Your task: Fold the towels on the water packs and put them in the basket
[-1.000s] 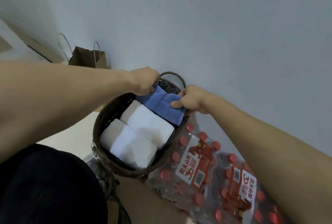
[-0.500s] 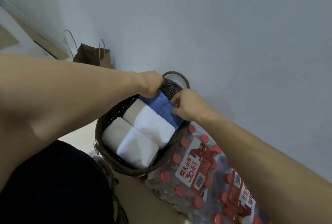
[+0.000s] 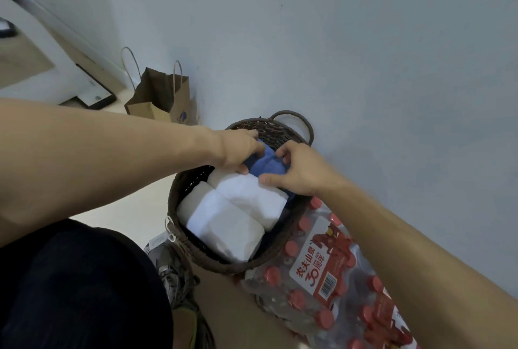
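A domestic room, probably a home, is indicated. A plain pale wall [image 3: 364, 54] is seen at the far side, a brown paper bag [image 3: 165, 99] on the floor at far left, a wicker basket [image 3: 193, 247] and shrink-wrapped water packs [image 3: 322, 284] stored against the wall.

There is one view, from a wide-angle camera on the person's head. It looks forward and steeply down, close over the basket [image 3: 196, 247], which sits at the middle of the frame with both forearms reaching in from the left edge and the lower right corner. The wall [image 3: 364, 54] fills the upper right half and leans strongly, so the view is tilted. The water packs [image 3: 330, 278] run off the bottom right corner; a paper bag [image 3: 165, 102] stands farther off, upper left.
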### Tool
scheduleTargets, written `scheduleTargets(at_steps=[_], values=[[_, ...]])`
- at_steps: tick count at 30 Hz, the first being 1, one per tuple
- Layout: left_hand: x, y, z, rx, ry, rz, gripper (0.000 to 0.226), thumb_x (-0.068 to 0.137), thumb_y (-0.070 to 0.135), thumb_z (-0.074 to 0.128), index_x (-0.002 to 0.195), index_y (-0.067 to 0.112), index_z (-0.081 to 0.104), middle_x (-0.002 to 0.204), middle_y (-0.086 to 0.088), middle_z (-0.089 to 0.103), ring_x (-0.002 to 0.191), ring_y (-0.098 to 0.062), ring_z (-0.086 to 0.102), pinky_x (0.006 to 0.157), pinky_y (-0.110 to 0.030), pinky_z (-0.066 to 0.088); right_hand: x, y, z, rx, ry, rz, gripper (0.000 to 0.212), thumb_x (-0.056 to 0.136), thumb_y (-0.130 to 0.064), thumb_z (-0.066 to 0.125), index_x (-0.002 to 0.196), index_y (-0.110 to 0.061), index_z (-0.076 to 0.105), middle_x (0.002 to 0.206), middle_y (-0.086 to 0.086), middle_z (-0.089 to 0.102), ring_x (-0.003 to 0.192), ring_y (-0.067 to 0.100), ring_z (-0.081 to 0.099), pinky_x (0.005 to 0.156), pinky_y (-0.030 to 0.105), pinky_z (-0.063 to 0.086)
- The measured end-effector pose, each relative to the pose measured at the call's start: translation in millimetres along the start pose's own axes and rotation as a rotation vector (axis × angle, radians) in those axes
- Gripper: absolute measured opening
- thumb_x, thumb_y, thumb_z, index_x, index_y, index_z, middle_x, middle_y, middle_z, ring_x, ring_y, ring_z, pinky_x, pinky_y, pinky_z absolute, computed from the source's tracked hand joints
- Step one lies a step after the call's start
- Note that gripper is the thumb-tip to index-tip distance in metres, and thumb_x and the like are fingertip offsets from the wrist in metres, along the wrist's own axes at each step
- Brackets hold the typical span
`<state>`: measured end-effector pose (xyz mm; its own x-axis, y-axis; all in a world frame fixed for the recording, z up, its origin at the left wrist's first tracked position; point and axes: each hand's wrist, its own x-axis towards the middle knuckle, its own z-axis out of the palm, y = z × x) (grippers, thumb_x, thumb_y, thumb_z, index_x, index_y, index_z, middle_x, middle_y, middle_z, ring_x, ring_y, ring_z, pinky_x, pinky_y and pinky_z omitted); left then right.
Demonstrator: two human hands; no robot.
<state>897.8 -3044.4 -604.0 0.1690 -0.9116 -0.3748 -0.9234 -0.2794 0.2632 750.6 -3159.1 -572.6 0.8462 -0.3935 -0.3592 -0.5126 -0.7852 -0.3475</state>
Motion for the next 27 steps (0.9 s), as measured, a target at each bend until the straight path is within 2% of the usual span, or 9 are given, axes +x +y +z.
scheduleTargets(at_steps=[4,8,11,14,17,20,23,25,27], values=[[3,5,1,-0.008,0.004,-0.004,0.055,0.087,0.020,0.068,0.138,0.018,0.047,0.129,-0.009,0.044,0.120,-0.029,0.048,0.100,-0.037,0.039,-7,-2,14,-0.160,-0.151,0.037,0.087,0.069,-0.044,0.086,0.140,-0.018,0.044,0.134,0.005,0.052,0.116,0.024,0.054,0.092,0.033,0.047],[4,1,-6,-0.005,-0.073,-0.027,0.061,0.084,0.025,0.070,0.141,0.022,0.047,0.133,-0.005,0.047,0.119,-0.027,0.052,0.096,-0.033,0.044,-7,-4,26,-0.121,-0.077,0.057,0.085,0.067,-0.039,0.088,0.137,-0.016,0.045,0.133,0.006,0.050,0.113,0.026,0.055,0.088,0.034,0.047],[2,1,-1,-0.021,-0.042,-0.037,0.062,0.083,0.024,0.073,0.139,0.021,0.047,0.133,-0.006,0.045,0.119,-0.026,0.050,0.099,-0.035,0.043,-9,-5,31,-0.107,-0.047,0.058,0.083,0.068,-0.035,0.088,0.137,-0.016,0.046,0.134,0.006,0.050,0.115,0.026,0.055,0.089,0.032,0.045],[3,6,1,-0.039,-0.001,-0.035,0.059,0.081,0.019,0.075,0.135,0.016,0.051,0.130,-0.007,0.050,0.118,-0.025,0.052,0.097,-0.029,0.041,-20,-5,27,-0.025,0.035,0.026,0.069,0.069,-0.029,0.087,0.127,-0.013,0.054,0.117,0.003,0.057,0.101,0.021,0.058,0.079,0.028,0.045],[-2,13,-13,-0.208,0.136,-0.034,0.039,0.079,0.015,0.076,0.117,0.015,0.066,0.109,0.000,0.065,0.105,-0.021,0.062,0.080,-0.017,0.040,-47,6,11,0.246,0.250,0.016,0.043,0.070,-0.019,0.083,0.107,-0.014,0.062,0.087,-0.007,0.059,0.071,0.006,0.054,0.069,0.023,0.048],[-8,44,-34,-0.386,0.288,0.017,0.014,0.082,0.017,0.074,0.095,0.019,0.072,0.091,0.004,0.071,0.088,-0.016,0.066,0.079,-0.023,0.048,-97,36,-16,0.352,0.368,0.045,0.028,0.074,-0.023,0.082,0.097,-0.021,0.066,0.081,-0.013,0.062,0.069,0.001,0.059,0.069,0.013,0.051],[-8,109,-49,-0.433,0.216,0.163,0.006,0.087,0.023,0.068,0.081,0.023,0.068,0.079,0.005,0.072,0.074,-0.010,0.067,0.071,-0.024,0.050,-166,84,-46,0.374,0.201,0.117,0.022,0.079,-0.031,0.080,0.094,-0.024,0.067,0.082,-0.008,0.068,0.068,0.001,0.064,0.070,0.018,0.054],[-5,160,-48,-0.343,0.119,0.245,0.007,0.088,0.027,0.066,0.084,0.021,0.067,0.077,0.006,0.071,0.066,-0.005,0.064,0.066,-0.020,0.049,-213,119,-60,0.321,0.070,0.194,0.023,0.082,-0.039,0.077,0.098,-0.025,0.067,0.084,-0.007,0.070,0.070,0.001,0.066,0.071,0.020,0.055],[-1,212,-36,-0.186,0.009,0.345,0.011,0.089,0.030,0.064,0.081,0.023,0.063,0.075,0.008,0.068,0.065,-0.007,0.060,0.064,-0.020,0.046,-257,156,-65,0.240,0.057,0.302,0.024,0.088,-0.047,0.067,0.099,-0.026,0.067,0.087,-0.009,0.070,0.077,0.005,0.067,0.075,0.024,0.055]])
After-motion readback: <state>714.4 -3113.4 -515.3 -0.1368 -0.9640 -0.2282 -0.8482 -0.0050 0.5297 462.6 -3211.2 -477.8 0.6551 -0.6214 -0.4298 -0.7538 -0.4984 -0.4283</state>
